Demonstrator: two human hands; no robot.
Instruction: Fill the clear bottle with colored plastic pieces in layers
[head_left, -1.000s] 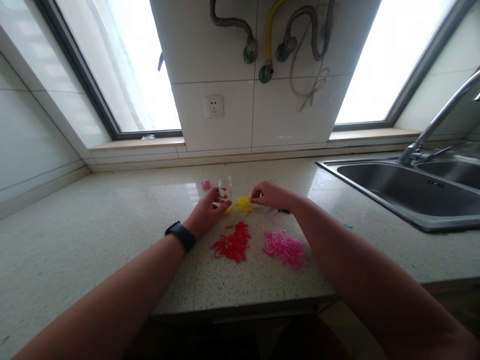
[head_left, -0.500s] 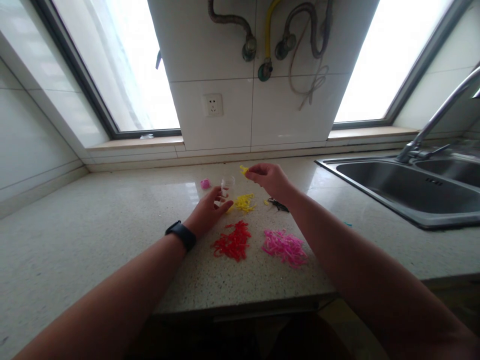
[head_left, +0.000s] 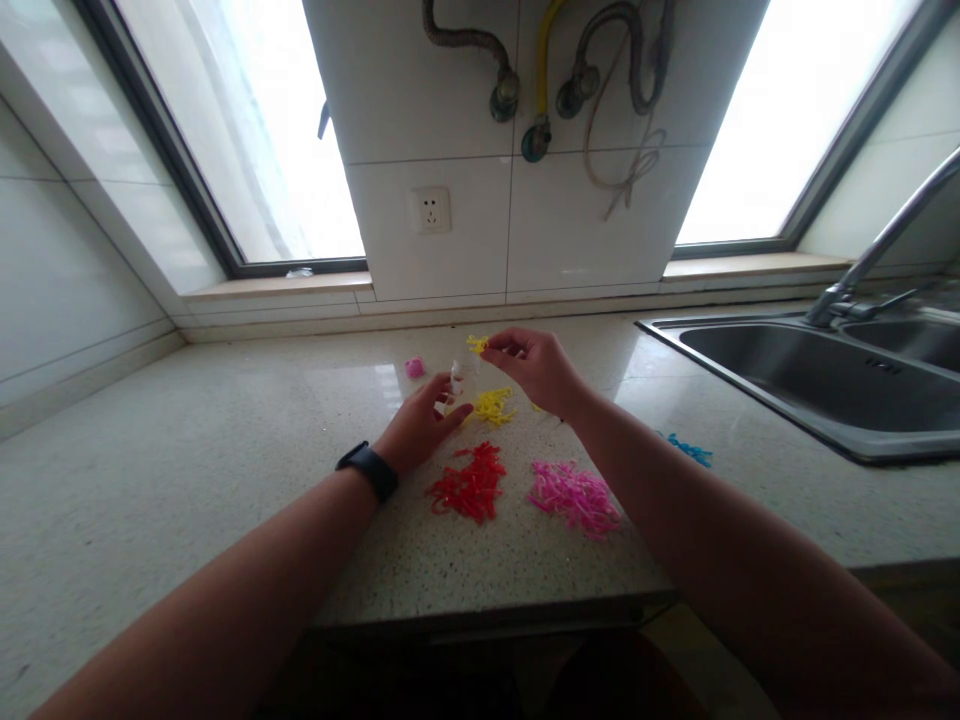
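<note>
Some yel. strips (head_left: 476, 344) in R hand (head_left: 534, 366)

The counter (head_left: 240, 440) bears yellow strips (head_left: 493, 406), red strips (head_left: 472, 484), pink strips (head_left: 576, 499)

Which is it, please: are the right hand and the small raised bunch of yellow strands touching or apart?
Touching: the head view shows the right hand pinching the raised yellow strands, which stick out past its grip.

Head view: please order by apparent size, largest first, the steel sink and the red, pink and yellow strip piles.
Steel sink
Red strip pile and pink strip pile: too alike to rank
Yellow strip pile
</note>
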